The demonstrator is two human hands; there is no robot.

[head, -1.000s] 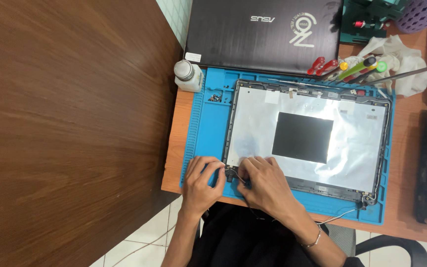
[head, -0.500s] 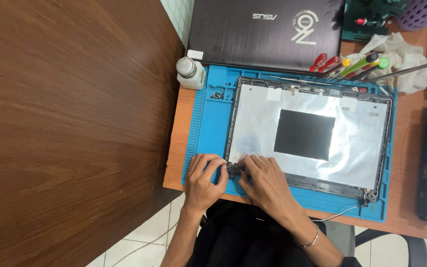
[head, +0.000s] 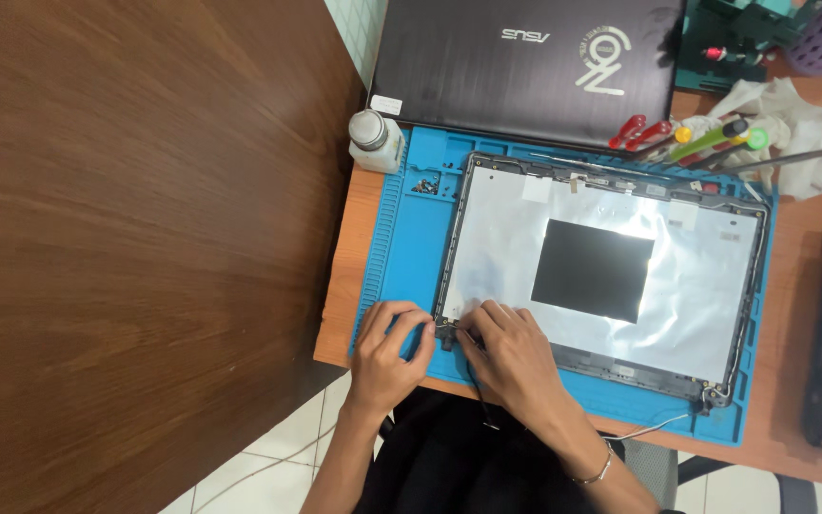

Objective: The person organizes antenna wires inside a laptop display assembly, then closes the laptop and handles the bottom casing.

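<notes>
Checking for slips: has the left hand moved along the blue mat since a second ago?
No. The left hand stays at the blue mat's near-left corner, beside the lid's hinge corner.

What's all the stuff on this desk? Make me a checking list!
Surface: orange desk with a blue mat on it.
Job's things: laptop lid shell, silver inside with a black patch, lying flat on the mat.
Clutter: white bottle, tiny screws, screwdrivers, white rag, closed laptop.
Hands: left hand and right hand both at the shell's near left corner.
Cables: thin wire at the near right corner.
Surroundings: brown table, tiled floor.
</notes>
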